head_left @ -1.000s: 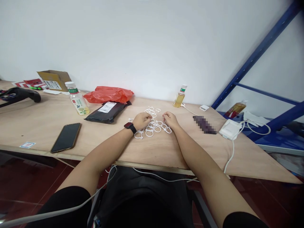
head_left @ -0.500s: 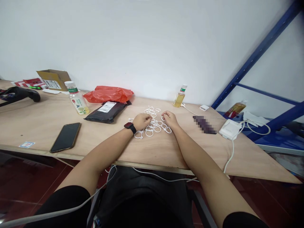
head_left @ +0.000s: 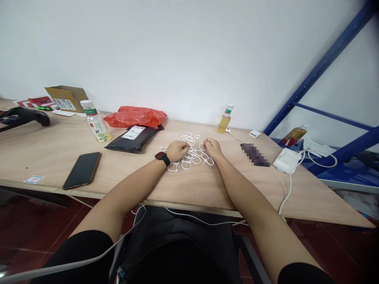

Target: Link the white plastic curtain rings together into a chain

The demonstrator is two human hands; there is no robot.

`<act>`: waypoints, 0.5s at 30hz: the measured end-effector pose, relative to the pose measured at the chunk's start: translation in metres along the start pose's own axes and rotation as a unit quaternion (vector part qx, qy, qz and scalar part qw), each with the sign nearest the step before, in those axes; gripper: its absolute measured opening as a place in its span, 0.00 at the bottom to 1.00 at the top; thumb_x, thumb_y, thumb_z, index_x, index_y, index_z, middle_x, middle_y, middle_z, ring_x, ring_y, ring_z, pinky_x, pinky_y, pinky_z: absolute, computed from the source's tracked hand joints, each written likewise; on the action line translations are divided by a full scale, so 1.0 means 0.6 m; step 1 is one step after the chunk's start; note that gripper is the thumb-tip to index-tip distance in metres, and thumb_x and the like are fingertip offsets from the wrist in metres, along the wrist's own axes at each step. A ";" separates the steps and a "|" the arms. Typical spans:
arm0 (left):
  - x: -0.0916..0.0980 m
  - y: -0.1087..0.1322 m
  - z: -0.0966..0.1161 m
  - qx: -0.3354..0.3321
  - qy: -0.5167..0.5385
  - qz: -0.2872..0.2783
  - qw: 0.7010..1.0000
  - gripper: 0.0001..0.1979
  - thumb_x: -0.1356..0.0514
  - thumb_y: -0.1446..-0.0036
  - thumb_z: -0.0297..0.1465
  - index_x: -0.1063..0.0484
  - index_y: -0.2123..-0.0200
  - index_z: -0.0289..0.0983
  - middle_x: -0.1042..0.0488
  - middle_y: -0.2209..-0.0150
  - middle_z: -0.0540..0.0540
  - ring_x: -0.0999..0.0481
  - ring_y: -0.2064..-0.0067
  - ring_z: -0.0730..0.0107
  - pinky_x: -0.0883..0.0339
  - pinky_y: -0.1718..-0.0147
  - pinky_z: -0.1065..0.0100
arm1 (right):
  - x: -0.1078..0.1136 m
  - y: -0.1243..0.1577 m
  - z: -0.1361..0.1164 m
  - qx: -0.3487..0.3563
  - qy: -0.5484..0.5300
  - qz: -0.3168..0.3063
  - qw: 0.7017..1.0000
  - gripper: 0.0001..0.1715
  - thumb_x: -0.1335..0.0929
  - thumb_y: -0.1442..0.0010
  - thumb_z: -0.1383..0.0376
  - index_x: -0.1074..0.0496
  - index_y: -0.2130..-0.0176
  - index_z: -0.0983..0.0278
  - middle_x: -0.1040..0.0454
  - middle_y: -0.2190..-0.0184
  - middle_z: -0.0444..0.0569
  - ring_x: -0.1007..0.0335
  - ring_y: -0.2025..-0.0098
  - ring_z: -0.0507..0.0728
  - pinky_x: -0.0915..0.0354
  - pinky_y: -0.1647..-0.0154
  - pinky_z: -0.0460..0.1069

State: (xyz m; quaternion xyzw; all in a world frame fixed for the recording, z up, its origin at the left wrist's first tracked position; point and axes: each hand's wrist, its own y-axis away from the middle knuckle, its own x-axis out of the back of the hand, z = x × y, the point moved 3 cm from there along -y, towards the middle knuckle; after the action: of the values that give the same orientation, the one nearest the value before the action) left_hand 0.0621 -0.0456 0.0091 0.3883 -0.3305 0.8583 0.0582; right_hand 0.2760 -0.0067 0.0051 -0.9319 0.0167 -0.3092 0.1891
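Note:
Several thin white plastic rings (head_left: pixel 196 159), some with a small knob on the rim, lie loosely heaped on the wooden table between my hands. My left hand (head_left: pixel 177 150), with a black watch on the wrist, is closed over the left part of the heap. Its fingertips are pressed together, and what they hold, if anything, I cannot make out. On the right, my right hand (head_left: pixel 212 148) pinches a single white ring (head_left: pixel 201 146), which sticks out to the left of the fingers just above the heap.
Behind the left hand lie a black parcel (head_left: pixel 124 144) and an orange-red plastic bag (head_left: pixel 134 116). A phone (head_left: pixel 82 170) and a drink bottle (head_left: pixel 96 122) are at left. At right stand another bottle (head_left: pixel 224 120), a blurred dark object (head_left: pixel 254 154) and a white charger (head_left: pixel 287 159) with cables.
The ring in my right hand has shifted slightly to the left and shows more of its loop. My left hand has stayed nearly still over the heap.

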 end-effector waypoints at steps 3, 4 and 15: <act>0.000 0.000 0.001 0.000 -0.002 0.002 1.000 0.11 0.44 0.42 0.31 0.21 0.65 0.38 0.20 0.65 0.45 0.24 0.62 0.65 0.33 0.58 0.66 | 0.002 0.001 -0.006 0.018 0.013 -0.010 1.000 0.11 0.41 0.49 0.66 0.34 0.77 0.60 0.29 0.78 0.43 0.33 0.70 0.55 0.39 0.65 0.48; 0.000 0.000 0.001 0.000 -0.003 0.001 1.000 0.11 0.44 0.42 0.31 0.21 0.65 0.38 0.20 0.65 0.45 0.24 0.62 0.65 0.33 0.58 0.66 | 0.002 0.002 -0.008 0.024 0.015 -0.013 0.999 0.11 0.41 0.49 0.66 0.34 0.78 0.60 0.30 0.78 0.44 0.33 0.70 0.55 0.39 0.64 0.48; 0.006 -0.001 0.009 -0.003 0.001 0.014 1.000 0.10 0.43 0.42 0.31 0.21 0.66 0.38 0.21 0.66 0.45 0.25 0.64 0.64 0.34 0.57 0.65 | -0.025 0.001 -0.020 0.026 -0.036 -0.065 0.997 0.20 0.38 0.48 0.65 0.27 0.56 0.61 0.21 0.62 0.45 0.27 0.65 0.54 0.33 0.61 0.48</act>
State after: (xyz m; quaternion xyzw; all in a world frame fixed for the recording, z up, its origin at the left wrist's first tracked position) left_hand 0.0634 -0.0488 0.0148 0.3828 -0.3385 0.8583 0.0474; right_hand 0.2569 -0.0088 0.0051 -0.9364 -0.0589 -0.2871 0.1930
